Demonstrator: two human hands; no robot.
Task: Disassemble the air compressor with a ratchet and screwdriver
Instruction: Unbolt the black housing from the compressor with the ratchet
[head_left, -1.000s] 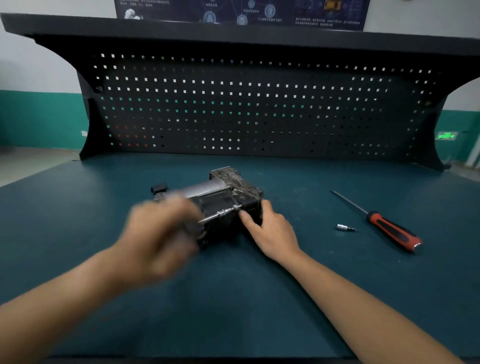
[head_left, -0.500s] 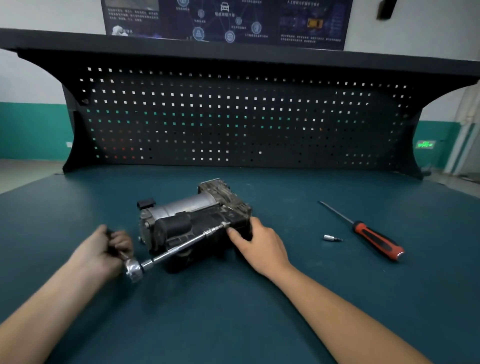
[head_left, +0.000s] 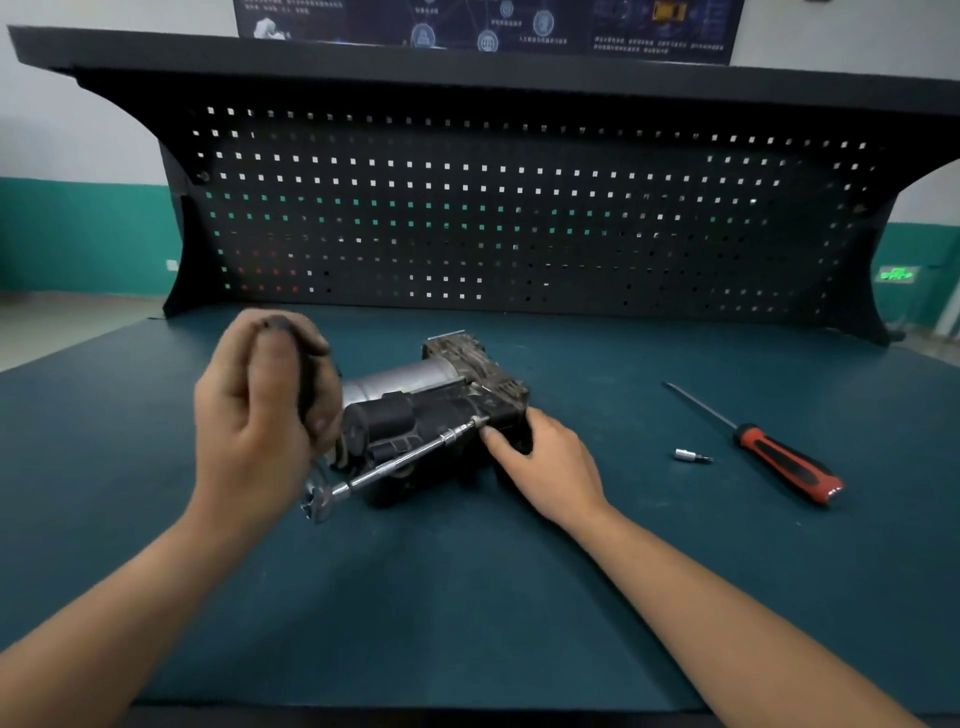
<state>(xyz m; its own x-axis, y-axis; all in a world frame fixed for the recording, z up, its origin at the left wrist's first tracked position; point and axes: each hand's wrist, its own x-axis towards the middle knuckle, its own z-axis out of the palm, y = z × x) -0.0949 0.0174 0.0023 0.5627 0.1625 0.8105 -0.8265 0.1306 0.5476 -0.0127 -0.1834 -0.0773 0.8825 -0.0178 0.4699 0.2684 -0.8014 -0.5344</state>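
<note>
Air compressor (head_left: 436, 410) is lying steadied under my right hand (head_left: 545, 462), fingers spread open, while my left hand (head_left: 260, 415) is gripping the ratchet (head_left: 395, 462) handle for leverage.

At centre frame, a grimy dark air compressor (head_left: 441, 410) with a dull brushed-metal cylinder rests on a matt teal bench mat (head_left: 467, 597). A shiny chrome ratchet (head_left: 395, 465) crosses it. At right lie a glossy red-and-black rubbery-handled screwdriver (head_left: 779, 457) and a small bright metal socket bit (head_left: 691, 457).
</note>
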